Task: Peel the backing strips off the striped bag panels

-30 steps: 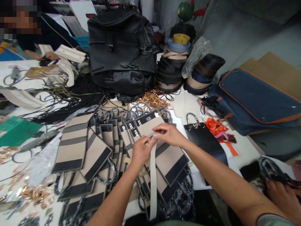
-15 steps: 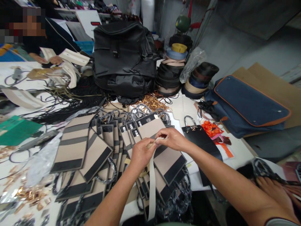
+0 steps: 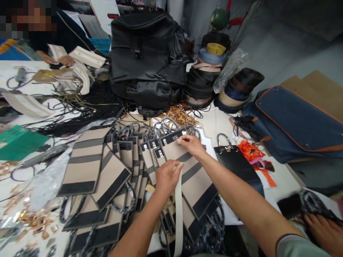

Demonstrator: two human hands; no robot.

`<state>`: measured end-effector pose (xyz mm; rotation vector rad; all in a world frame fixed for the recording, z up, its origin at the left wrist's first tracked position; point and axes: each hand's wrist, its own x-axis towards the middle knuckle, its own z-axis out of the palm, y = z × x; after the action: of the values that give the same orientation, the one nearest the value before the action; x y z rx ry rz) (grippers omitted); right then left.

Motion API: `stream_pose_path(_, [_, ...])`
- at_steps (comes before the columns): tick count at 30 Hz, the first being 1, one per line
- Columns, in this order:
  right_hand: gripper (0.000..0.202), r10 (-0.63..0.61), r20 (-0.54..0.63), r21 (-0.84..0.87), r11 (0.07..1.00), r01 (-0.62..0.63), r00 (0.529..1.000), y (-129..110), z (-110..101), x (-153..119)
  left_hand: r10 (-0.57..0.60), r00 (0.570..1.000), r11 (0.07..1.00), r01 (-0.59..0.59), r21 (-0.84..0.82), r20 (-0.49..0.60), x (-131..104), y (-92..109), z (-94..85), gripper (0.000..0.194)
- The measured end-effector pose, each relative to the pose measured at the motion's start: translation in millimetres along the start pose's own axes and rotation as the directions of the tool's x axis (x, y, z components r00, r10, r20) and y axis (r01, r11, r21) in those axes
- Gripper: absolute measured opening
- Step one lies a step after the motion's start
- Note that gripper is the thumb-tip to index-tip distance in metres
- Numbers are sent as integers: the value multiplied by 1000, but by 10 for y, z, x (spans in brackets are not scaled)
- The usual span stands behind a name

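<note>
My left hand (image 3: 167,178) is closed on the end of a long cream strip of tape (image 3: 178,217), which hangs down past the front of the pile. Above it, my right hand (image 3: 192,145) is pinched over the upper part of a beige bag panel (image 3: 206,185) with black and grey bands. Whatever those fingertips hold, if anything, is too small to make out. A small white piece (image 3: 184,133) sits on the panel's black top band, beside my right fingertips. Under and left of my hands lie several similar striped pieces (image 3: 84,164) with plastic-wrapped handles.
Behind the pile stands a large black backpack (image 3: 147,60), with stacked rolls of strap (image 3: 203,76) beside it. To the right are a black handbag (image 3: 237,166) and a navy bag (image 3: 300,117). A co-worker's hands (image 3: 65,60) handle cream pieces at upper left. Another person's hand shows at lower right.
My hands were together at the tape's end and are now apart. My right hand has moved up toward the panel's top band, while my left keeps the tape. The view has shifted slightly.
</note>
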<state>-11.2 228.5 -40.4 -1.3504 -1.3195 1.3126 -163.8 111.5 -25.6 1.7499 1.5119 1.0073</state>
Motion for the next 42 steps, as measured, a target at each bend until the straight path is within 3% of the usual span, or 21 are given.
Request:
stream_pose_path(4, [27,-58,-41,-85,995,55,997,131,166,133,-122,992,992,123,-14,28,-5,-186,82,14])
stream_pose_path(10, [21,-165,-131,-385,917,104,978,182,286,192,-153,988,988,154,-4,34,20,-252,86,15])
stream_pose_path(15, [37,-117,-237,-346,938,29,965,308,274,319,-171,985,984,171,-40,8,48,-260,100,21])
stream_pose_path(19, [25,-191,-286,-387,919,69,939,339,253,387,-188,982,974,184,-131,-16,83,-213,108,28])
stream_pose_path(22, [25,-198,-338,-334,939,79,920,218,201,266,-216,974,954,195,-228,-71,107,-141,66,34])
stream_pose_path(24, [32,-116,-216,-185,980,77,969,80,132,60,-269,959,928,234,-290,-87,111,-98,19,39])
stream_pose_path(26, [38,-12,82,-2,1000,12,997,-69,55,-217,-342,937,887,296,-354,-72,101,-62,-23,43])
stream_pose_path(28, [40,51,347,110,989,-94,936,-193,-6,-488,-416,908,834,363,-416,-42,83,-23,-48,46])
stream_pose_path(29, [40,64,404,132,983,-128,913,-240,-26,-599,-445,895,809,392,-438,-20,72,3,-56,47])
stream_pose_path(32, [40,55,332,138,985,-106,942,-325,-54,-783,-444,896,806,412,-425,27,41,106,-75,47])
stream_pose_path(36, [57,-9,251,101,995,-17,968,-398,-100,-830,-232,973,940,222,-261,-11,4,240,-130,39])
stream_pose_path(38, [46,-19,256,28,1000,12,967,-455,-136,-859,-153,988,970,150,-194,-1,-6,288,-166,38])
stream_pose_path(42, [15,-61,269,-218,968,122,961,-633,-193,-930,-84,996,993,84,-78,4,-4,369,-237,15])
